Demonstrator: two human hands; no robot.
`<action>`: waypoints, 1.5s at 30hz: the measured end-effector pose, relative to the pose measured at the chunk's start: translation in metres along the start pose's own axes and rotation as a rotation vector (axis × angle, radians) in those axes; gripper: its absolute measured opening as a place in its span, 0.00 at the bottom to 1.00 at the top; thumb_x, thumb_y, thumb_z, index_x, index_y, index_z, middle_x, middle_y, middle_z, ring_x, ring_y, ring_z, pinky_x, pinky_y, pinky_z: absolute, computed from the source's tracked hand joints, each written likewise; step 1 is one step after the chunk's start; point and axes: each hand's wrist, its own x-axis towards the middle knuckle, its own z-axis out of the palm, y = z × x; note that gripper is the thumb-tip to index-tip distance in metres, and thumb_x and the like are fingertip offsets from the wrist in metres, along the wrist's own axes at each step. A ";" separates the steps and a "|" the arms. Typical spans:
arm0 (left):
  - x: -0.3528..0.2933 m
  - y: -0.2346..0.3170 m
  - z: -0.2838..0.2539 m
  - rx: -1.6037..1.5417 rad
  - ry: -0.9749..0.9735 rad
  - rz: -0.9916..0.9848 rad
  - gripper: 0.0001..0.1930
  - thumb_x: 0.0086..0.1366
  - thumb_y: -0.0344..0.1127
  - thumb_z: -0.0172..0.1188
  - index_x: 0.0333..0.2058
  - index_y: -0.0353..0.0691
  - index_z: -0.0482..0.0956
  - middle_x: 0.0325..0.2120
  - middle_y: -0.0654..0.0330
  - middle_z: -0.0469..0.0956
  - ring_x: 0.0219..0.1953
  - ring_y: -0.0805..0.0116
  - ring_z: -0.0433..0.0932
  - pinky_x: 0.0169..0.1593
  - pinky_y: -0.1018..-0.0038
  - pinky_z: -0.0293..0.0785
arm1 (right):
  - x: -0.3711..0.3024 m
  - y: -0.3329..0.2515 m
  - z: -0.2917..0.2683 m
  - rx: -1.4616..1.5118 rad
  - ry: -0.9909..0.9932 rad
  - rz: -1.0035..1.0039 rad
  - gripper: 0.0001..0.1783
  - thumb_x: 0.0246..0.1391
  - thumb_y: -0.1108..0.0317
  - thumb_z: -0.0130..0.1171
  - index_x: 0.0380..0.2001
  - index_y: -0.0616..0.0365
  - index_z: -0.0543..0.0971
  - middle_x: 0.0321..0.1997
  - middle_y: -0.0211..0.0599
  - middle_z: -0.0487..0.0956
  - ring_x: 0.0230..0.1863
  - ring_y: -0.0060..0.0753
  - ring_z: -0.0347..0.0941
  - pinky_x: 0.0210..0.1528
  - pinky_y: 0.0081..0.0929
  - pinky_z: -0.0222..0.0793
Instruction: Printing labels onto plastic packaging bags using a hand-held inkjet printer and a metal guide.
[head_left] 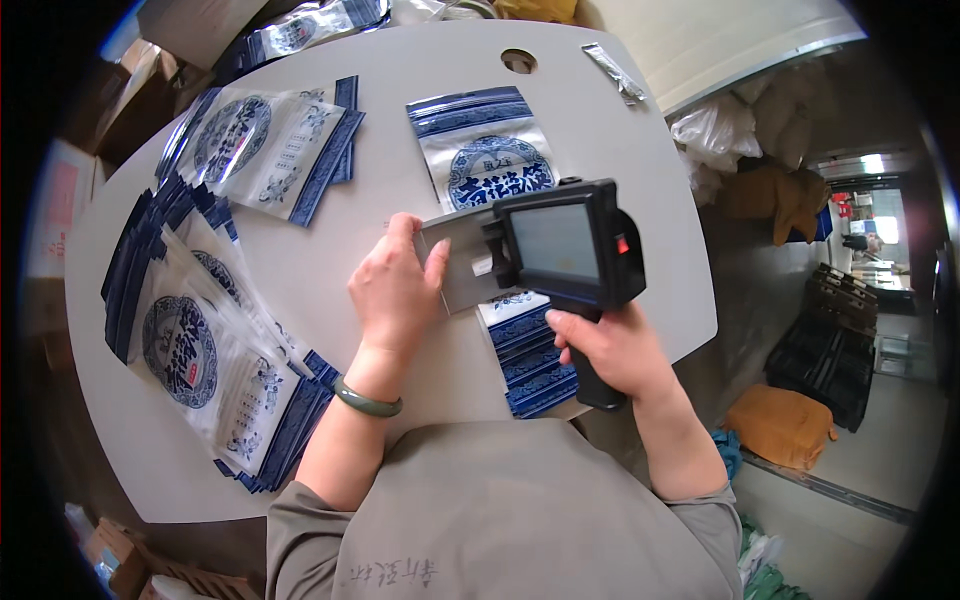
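Observation:
My right hand point(622, 348) is wrapped round the black grip of a handheld inkjet printer point(553, 243), whose screen faces up at me. A flat grey metal plate point(462, 262) sticks out from the printer's left side. My left hand point(396, 285) pinches that plate's left edge, thumb on top; a green bangle point(367, 398) circles the wrist. Under the printer lies a blue-and-white printed pouch point(485, 135), its far end showing. Nearer to me, the blue ends of several stacked pouches point(537, 372) show below the printer. Where the printer's underside meets the pouches is hidden.
On the pale table point(300, 262), a fanned pile of pouches point(205, 350) lies at left, with a smaller stack point(262, 145) beyond it. A silver strip point(614, 73) rests near the far right edge, by a round hole point(519, 61). An orange bundle point(780, 427) sits on the floor at right.

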 end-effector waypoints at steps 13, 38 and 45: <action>0.000 -0.002 0.001 -0.063 0.035 0.043 0.14 0.59 0.40 0.63 0.39 0.42 0.72 0.30 0.57 0.81 0.33 0.53 0.81 0.36 0.63 0.74 | 0.008 -0.010 0.031 -0.168 -0.008 0.147 0.15 0.55 0.66 0.62 0.41 0.64 0.75 0.26 0.31 0.76 0.21 0.20 0.72 0.25 0.22 0.71; 0.003 0.004 -0.002 -0.608 -0.055 -0.142 0.10 0.58 0.32 0.62 0.37 0.38 0.73 0.14 0.63 0.71 0.17 0.77 0.66 0.25 0.77 0.64 | 0.056 0.062 -0.065 0.578 0.196 -0.398 0.27 0.59 0.58 0.58 0.55 0.65 0.71 0.49 0.44 0.78 0.45 0.36 0.78 0.51 0.30 0.71; 0.006 0.028 -0.009 -0.838 -0.137 -0.107 0.15 0.65 0.42 0.63 0.37 0.35 0.72 0.19 0.66 0.75 0.21 0.82 0.69 0.24 0.82 0.64 | 0.074 0.070 -0.070 0.849 0.228 -0.350 0.28 0.59 0.53 0.58 0.53 0.65 0.72 0.30 0.33 0.78 0.31 0.28 0.75 0.40 0.23 0.73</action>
